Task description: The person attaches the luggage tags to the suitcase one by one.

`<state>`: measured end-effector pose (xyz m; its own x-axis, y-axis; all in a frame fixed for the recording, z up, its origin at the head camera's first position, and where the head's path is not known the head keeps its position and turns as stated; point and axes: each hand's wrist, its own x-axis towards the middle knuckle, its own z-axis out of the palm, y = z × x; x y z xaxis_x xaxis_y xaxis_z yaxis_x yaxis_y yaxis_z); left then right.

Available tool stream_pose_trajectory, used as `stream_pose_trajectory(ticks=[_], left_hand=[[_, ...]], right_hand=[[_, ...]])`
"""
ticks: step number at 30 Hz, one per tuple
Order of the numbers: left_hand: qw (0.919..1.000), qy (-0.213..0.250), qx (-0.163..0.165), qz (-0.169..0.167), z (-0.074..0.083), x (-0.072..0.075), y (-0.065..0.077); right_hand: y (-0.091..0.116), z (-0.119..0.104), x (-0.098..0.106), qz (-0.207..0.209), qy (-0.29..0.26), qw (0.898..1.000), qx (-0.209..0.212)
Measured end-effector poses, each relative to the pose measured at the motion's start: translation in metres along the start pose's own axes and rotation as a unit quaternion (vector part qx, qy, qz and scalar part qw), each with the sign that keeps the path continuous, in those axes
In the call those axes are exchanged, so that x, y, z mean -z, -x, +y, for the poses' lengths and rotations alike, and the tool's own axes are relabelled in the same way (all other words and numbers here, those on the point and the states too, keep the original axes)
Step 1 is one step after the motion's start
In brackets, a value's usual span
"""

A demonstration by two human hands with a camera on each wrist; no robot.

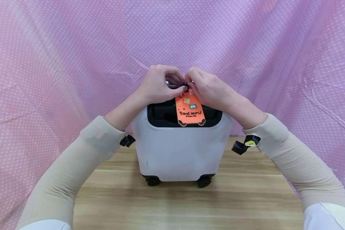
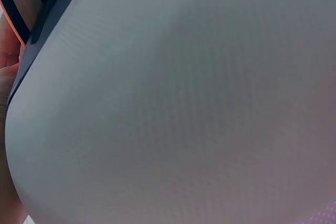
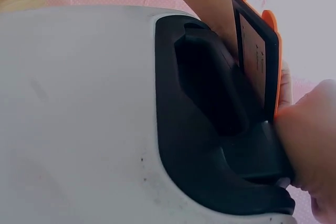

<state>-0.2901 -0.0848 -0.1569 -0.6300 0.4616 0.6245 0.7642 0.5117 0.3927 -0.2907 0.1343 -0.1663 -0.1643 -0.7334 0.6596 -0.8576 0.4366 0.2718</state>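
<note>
A white suitcase (image 1: 178, 153) with a black recessed top panel (image 1: 161, 116) stands upright in the head view. An orange luggage tag (image 1: 190, 110) printed "Travel World" hangs against that panel. Above it, my left hand (image 1: 159, 84) pinches the tag's dark strap (image 1: 185, 85) between thumb and fingers. My right hand (image 1: 211, 88) meets it from the other side, its curled fingers pinching the same strap. How the strap runs is mostly hidden by the fingers. In the right wrist view the black-framed back of the tag shows, with a printed card (image 3: 253, 51) inside. The suitcase shell (image 2: 173, 103) fills most of the left wrist view.
Under the suitcase's black wheels (image 1: 204, 182) lies a wood-grain surface (image 1: 184, 207). A pink dotted cloth (image 1: 172, 35) hangs behind and at both sides. Small black cameras (image 1: 127, 141) stick out at both wrists, beside the suitcase.
</note>
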Motion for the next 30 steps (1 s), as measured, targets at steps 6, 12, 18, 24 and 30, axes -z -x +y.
stream_pose_trajectory(ticks=[6, 12, 18, 24, 30], left_hand=[[0.9998, 0.021, -0.001, 0.003, 0.0005, -0.0043, -0.0023], [0.9999, 0.004, 0.002, 0.012, -0.0001, -0.0071, -0.0040], [0.9999, -0.001, -0.005, 0.015, 0.0009, -0.0078, -0.0048], [0.9999, -0.008, -0.002, 0.010, 0.0003, -0.0071, -0.0035], [1.0000, -0.002, -0.001, 0.004, 0.0001, -0.0064, -0.0027]], right_hand=[[-0.0012, 0.0004, 0.0002, -0.014, -0.005, 1.000, -0.014], [-0.0037, -0.0038, 0.0034, -0.045, -0.009, 0.997, -0.059], [-0.0038, -0.0076, 0.0042, -0.051, -0.026, 0.994, -0.095], [-0.0026, -0.0081, 0.0015, -0.031, -0.058, 0.993, -0.099], [-0.0027, -0.0090, 0.0048, -0.001, -0.085, 0.991, -0.099]])
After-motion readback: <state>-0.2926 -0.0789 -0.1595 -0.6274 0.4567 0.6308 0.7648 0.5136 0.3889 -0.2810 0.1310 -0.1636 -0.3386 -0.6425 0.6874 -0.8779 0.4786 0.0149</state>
